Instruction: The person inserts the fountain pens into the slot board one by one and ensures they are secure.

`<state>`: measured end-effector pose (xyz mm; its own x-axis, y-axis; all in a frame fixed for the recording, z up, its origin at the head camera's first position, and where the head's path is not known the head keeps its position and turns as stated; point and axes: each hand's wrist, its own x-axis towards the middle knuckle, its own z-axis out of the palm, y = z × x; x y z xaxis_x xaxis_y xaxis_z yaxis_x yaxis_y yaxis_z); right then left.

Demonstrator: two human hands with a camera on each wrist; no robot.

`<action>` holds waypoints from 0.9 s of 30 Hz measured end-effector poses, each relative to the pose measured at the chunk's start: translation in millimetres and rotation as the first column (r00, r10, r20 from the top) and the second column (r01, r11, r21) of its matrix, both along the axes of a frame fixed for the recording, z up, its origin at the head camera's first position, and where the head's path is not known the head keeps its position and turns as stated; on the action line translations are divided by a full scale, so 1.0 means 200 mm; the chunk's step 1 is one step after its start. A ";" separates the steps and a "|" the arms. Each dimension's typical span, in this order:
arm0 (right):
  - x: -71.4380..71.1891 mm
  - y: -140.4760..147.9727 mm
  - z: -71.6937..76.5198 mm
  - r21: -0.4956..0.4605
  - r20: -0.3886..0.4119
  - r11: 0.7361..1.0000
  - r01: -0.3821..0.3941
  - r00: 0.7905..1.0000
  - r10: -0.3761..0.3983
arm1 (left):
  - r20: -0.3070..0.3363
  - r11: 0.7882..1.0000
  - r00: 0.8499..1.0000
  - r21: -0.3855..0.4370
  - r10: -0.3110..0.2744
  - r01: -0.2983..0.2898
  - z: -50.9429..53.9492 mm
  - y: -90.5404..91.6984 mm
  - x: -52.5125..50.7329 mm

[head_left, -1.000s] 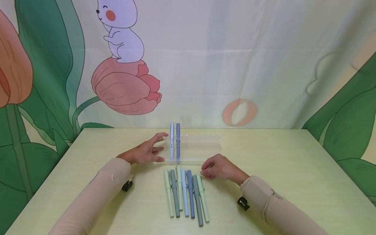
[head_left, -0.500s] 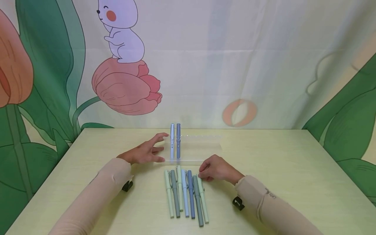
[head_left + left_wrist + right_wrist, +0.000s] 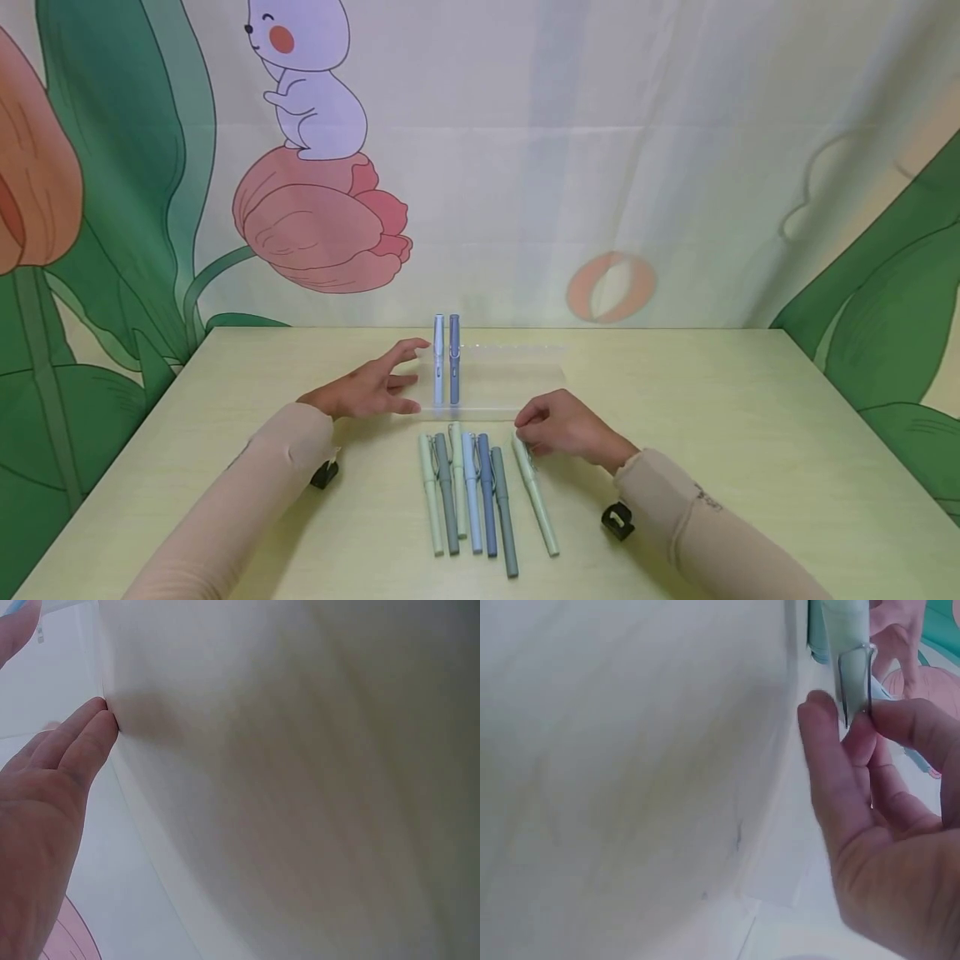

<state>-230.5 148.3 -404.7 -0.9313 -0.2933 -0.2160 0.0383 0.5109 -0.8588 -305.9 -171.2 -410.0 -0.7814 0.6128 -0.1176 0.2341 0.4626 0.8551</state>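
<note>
My right hand point(image 3: 568, 429) pinches the cap end of a light green pen point(image 3: 537, 498), whose other end slants toward me near the table. In the right wrist view the metal clip of this pen point(image 3: 849, 645) shows at my fingertips. My left hand point(image 3: 367, 387), fingers spread, rests at the left end of a clear pen rack point(image 3: 510, 379). Upright in that rack are a pale blue pen point(image 3: 439, 358) and a slate blue pen point(image 3: 454, 360). The left wrist view has my left hand point(image 3: 52, 780) with fingers extended against the clear edge.
Several capped pens lie side by side before the rack: light green point(image 3: 431, 500), grey-green point(image 3: 506, 517), light blue point(image 3: 472, 500) and dark blue point(image 3: 488, 500) ones. A printed curtain point(image 3: 480, 167) hangs behind the pale table point(image 3: 712, 400).
The rightmost light green pen has come away from the row, moving right and slightly up in my right hand. My left hand and the racked pens stay put.
</note>
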 end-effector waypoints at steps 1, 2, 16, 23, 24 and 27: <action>0.00 0.01 0.00 -0.021 -0.003 1.000 -0.003 1.000 0.003 | -0.001 1.000 1.000 0.000 0.001 -0.001 0.00 0.00 0.00; 0.00 0.01 0.01 -0.042 -0.004 0.999 -0.006 1.000 0.005 | -0.002 1.000 1.000 -0.002 0.002 -0.002 0.00 0.00 0.00; 0.01 0.05 0.04 -0.079 -0.099 0.997 -0.023 0.995 0.015 | -0.011 0.999 1.000 -0.028 0.019 -0.019 0.00 0.01 0.00; 0.00 0.07 0.06 -0.070 -0.117 0.997 -0.040 0.993 0.032 | -0.005 1.000 1.000 -0.012 0.011 -0.011 0.01 0.01 0.00; 0.00 0.07 0.06 -0.079 -0.117 0.996 -0.041 0.993 0.031 | -0.005 1.000 1.000 -0.011 0.011 -0.011 0.01 0.01 0.00; 0.00 0.08 0.07 -0.105 -0.117 0.993 -0.045 0.993 0.033 | -0.002 1.000 1.000 -0.014 0.016 -0.016 0.01 0.01 0.00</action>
<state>-230.5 164.6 -390.4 -0.9356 -0.3453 -0.0737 -0.0817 0.4149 -0.9062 -305.3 -169.2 -408.2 -0.7912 0.5988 -0.1243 0.2286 0.4781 0.8480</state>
